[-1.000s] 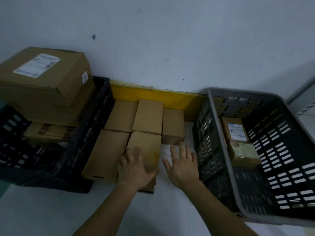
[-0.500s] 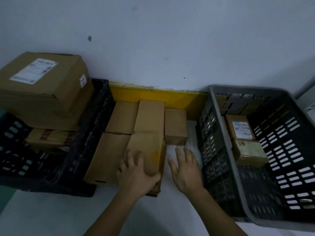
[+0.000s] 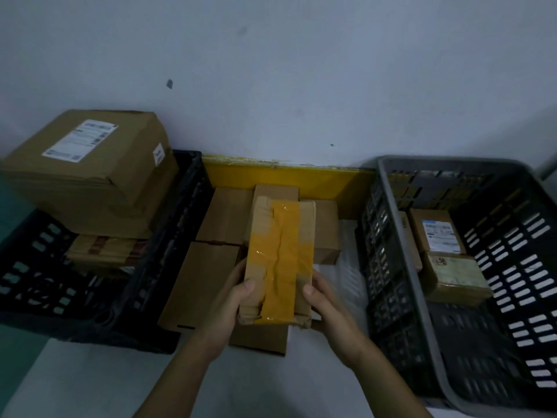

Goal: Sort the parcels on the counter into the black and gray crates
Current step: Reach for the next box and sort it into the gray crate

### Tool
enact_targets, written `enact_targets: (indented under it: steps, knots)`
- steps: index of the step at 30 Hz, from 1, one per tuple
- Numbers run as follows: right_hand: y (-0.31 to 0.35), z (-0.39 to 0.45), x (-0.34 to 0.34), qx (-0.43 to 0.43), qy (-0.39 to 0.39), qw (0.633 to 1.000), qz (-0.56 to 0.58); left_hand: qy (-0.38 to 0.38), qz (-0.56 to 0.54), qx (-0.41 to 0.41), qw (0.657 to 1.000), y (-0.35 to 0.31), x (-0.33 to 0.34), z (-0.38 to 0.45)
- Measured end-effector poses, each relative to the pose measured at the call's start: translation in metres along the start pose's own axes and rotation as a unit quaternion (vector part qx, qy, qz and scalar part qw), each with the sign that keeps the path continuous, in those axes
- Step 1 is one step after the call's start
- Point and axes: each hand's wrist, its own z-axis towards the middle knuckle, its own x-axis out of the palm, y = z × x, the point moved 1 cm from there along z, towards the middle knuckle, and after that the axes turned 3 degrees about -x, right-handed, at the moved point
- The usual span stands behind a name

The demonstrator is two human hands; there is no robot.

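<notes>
A brown parcel sealed with yellow tape is lifted above the counter, its taped face turned up toward me. My left hand grips its near left edge and my right hand grips its near right edge, thumbs on top. Under and behind it lie several plain brown parcels on the white counter. The black crate stands at the left, the gray crate at the right.
A large labelled box sits on flatter parcels in the black crate. Two small parcels lie in the gray crate. A yellow strip runs along the wall behind the parcels.
The front parcel lay flat under my left hand. Both hands have now taken hold of it, lifted it and turned its taped side up.
</notes>
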Motion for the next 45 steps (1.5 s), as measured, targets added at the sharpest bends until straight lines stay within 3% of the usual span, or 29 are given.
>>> enact_targets:
  steps: [3, 6, 9, 12, 15, 18, 22, 25, 32, 39, 41, 45]
  knots:
    - [0.004, -0.001, 0.003, -0.028, -0.069, 0.995, -0.062, -0.036, 0.079, -0.013, 0.996, -0.015, 0.003, 0.0]
    - [0.007, -0.004, 0.007, -0.081, -0.141, 0.954, -0.251, -0.137, 0.123, 0.043, 0.982, -0.025, 0.004, 0.003]
    - [0.018, -0.01, 0.019, -0.099, -0.179, 0.9, -0.385, -0.081, 0.096, 0.052, 0.991, -0.045, 0.017, -0.001]
    - [0.027, -0.018, 0.032, -0.15, -0.213, 0.854, -0.451, -0.056, 0.122, 0.062, 0.989, -0.059, 0.028, 0.003]
    - [0.03, -0.024, 0.029, -0.198, -0.234, 0.866, -0.395, -0.064, 0.095, 0.047, 0.992, -0.062, 0.022, 0.009]
    - [0.039, -0.028, 0.016, -0.185, -0.27, 0.903, -0.278, -0.013, 0.047, 0.008, 0.999, -0.06, 0.012, 0.006]
    - [0.055, -0.032, 0.008, -0.138, -0.164, 0.966, -0.143, 0.016, 0.04, 0.007, 0.999, -0.062, 0.017, 0.002]
    - [0.073, -0.044, 0.003, -0.093, -0.106, 0.987, -0.082, 0.042, 0.03, 0.011, 0.999, -0.069, 0.021, 0.001]
    - [0.104, -0.066, -0.015, -0.117, -0.14, 0.978, -0.104, 0.1, 0.067, 0.044, 0.992, -0.096, 0.045, 0.0]
    - [0.149, -0.124, -0.082, -0.176, -0.244, 0.946, -0.122, 0.104, 0.185, 0.168, 0.963, -0.124, 0.105, 0.01]
    - [0.161, -0.139, -0.115, -0.17, -0.288, 0.93, -0.15, 0.103, 0.26, 0.181, 0.943, -0.121, 0.127, 0.012]
    - [0.159, -0.155, -0.181, -0.123, -0.314, 0.924, -0.183, 0.099, 0.433, 0.209, 0.871, -0.101, 0.171, 0.024]
